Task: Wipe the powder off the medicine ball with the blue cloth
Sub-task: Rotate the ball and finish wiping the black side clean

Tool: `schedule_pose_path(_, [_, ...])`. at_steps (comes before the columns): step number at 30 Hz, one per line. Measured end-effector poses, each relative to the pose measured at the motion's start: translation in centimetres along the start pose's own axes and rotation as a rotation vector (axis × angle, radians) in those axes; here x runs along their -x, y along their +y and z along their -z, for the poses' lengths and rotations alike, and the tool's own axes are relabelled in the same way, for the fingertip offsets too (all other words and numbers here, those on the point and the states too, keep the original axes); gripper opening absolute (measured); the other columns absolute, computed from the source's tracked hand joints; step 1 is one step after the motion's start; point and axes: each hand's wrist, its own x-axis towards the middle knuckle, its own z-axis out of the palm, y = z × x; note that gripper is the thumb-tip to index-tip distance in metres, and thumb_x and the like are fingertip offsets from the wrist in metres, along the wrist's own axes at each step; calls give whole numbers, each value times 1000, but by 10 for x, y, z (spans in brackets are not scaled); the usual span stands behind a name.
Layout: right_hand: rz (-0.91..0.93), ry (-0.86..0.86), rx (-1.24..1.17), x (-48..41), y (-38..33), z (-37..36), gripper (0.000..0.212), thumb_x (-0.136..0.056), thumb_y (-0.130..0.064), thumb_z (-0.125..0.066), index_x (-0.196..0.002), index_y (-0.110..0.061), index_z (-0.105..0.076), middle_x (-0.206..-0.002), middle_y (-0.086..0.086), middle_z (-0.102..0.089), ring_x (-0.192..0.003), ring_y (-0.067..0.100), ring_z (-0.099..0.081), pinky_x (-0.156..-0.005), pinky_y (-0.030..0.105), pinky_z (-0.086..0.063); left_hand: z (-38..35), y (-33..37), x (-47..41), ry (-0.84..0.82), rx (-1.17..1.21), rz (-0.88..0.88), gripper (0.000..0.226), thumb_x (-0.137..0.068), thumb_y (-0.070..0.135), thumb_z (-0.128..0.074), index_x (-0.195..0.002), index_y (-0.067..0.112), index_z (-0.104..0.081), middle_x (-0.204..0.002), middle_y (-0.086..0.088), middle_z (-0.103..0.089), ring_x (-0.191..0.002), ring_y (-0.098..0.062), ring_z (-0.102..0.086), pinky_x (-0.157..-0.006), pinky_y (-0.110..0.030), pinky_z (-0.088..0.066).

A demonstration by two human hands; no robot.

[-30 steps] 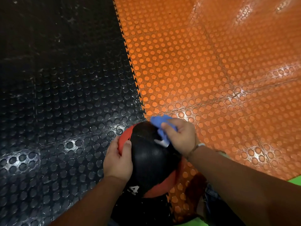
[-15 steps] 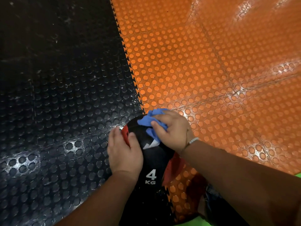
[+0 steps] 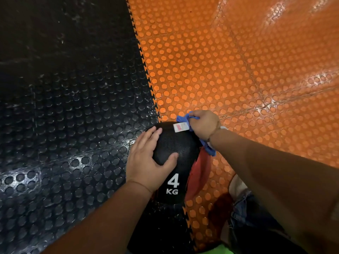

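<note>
Holding the cloth: the right hand (image 3: 203, 123) has its fingers curled round the bunched blue cloth (image 3: 208, 147), on the orange side of the toothed seam (image 3: 145, 61).
Cloth: one end sticks out past the fingers and the other hangs below the wrist, touching the ball's side that faces away from the seam.
Medicine ball (image 3: 176, 143): black with a red panel (image 3: 198, 173), it sits on the floor right across the seam, at the seam's near end.
Marking: a white "4 KG" (image 3: 172, 186) faces up on the ball's near side.
Left hand (image 3: 146, 158): it lies flat on the ball from the black side of the seam, fingers straight and together, thumb spread across the top, gripping nothing.
White tag (image 3: 180, 127): it lies on the ball's far top, just beside the right hand's fingers.
Floor: a studded black mat (image 3: 64, 107) is on one side of the seam and a studded orange mat (image 3: 238, 70) on the other.
Wrist: a pale band (image 3: 222, 127) circles the right wrist.
Powder: I cannot tell whether any remains on the ball.
</note>
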Motion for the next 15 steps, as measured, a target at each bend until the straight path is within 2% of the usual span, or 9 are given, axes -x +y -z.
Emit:
schedule_pose_path(1, [18,-7,6,-3,-3,-3,27,-90,-16,-49,-109,-21,-67,-127,1,-59,-79,20,-62,-64,18,-44,1,0,1,8,10,-2,81,-67,64,-43,-139,26,-47,-146,9,-41,-137,-13,-32,-115,-35,-23])
schedule_pose_path(3, [228,-17,-22,9,-20,-8,25,-87,-11,-51,-97,-22,-71,-121,-1,-63,-54,14,-50,-48,10,-36,0,-2,3,36,31,8,80,-68,62,-44,-138,25,-47,-145,8,-42,-136,-13,-33,-115,-34,-24])
schedule_pose_path(5, [455,-42,-30,24,-29,-15,23,-85,-6,-56,-92,-19,-74,-104,1,-68,-65,10,-52,-57,8,-37,-1,-4,4,56,51,28,80,-68,61,-45,-138,24,-48,-144,7,-44,-135,-12,-35,-114,-33,-24])
schedule_pose_path(6, [493,-23,-57,26,-28,-18,23,-84,-5,-58,-92,-18,-74,-98,0,-68,-73,8,-52,-65,10,-39,-2,-5,4,58,55,32,79,-68,61,-46,-138,24,-48,-143,7,-44,-135,-12,-36,-114,-33,-24])
schedule_pose_path(7, [461,19,-87,24,-25,-19,22,-84,-6,-59,-93,-19,-74,-95,-1,-68,-75,9,-54,-70,14,-43,-2,-5,3,55,55,31,79,-68,61,-46,-138,25,-48,-143,8,-44,-135,-13,-36,-114,-33,-24])
schedule_pose_path(9, [255,101,-137,11,-19,-16,22,-86,-11,-58,-96,-25,-73,-104,1,-69,-73,18,-61,-71,23,-50,-2,-2,0,39,51,28,79,-66,63,-46,-137,28,-49,-143,10,-44,-135,-13,-36,-114,-34,-25])
schedule_pose_path(11, [67,74,-38,-3,-19,-11,23,-90,-17,-54,-104,-25,-70,-122,1,-63,-94,24,-63,-81,26,-49,-3,6,-5,24,34,42,81,-63,67,-43,-136,31,-49,-143,14,-43,-135,-12,-35,-114,-34,-26])
schedule_pose_path(13, [64,36,62,-6,-25,-9,24,-92,-24,-51,-109,-24,-68,-129,-3,-58,-103,20,-59,-85,23,-44,-3,11,-11,20,30,72,85,-59,69,-41,-136,33,-49,-143,15,-43,-134,-11,-35,-113,-33,-26])
schedule_pose_path(15, [174,2,38,6,-31,-7,20,-89,-32,-56,-102,-29,-70,-117,-7,-64,-88,11,-61,-74,19,-43,-2,10,-16,21,55,94,88,-57,69,-40,-135,32,-51,-142,14,-44,-132,-9,-36,-113,-31,-26])
